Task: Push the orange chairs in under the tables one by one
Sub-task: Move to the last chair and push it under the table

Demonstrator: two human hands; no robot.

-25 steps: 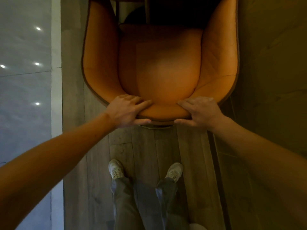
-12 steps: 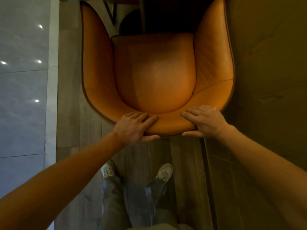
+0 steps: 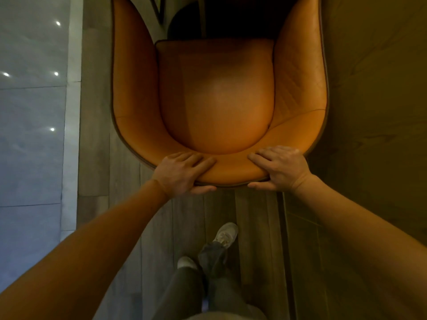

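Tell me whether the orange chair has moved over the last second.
Yes. Measured against the tile seam on the left, the orange chair has slid back toward the person's feet, with no sideways shift.

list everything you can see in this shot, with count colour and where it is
orange leather tub chair: one, orange with dark piping, centre, seen from above
wood plank floor: one, grey-brown, under the chair and the feet
glossy tile floor: one strip, pale grey, left edge, with four bright light reflections
smooth brown surface: one, dull brown, right side; cannot tell what it is
pale sneakers: two, off-white, bottom centre on the planks
grey trousers: one pair, dark grey, bottom centre
left hand: one, grips the chair's back rim, fingers over the top, thumb behind
right hand: one, grips the same rim further right, same way
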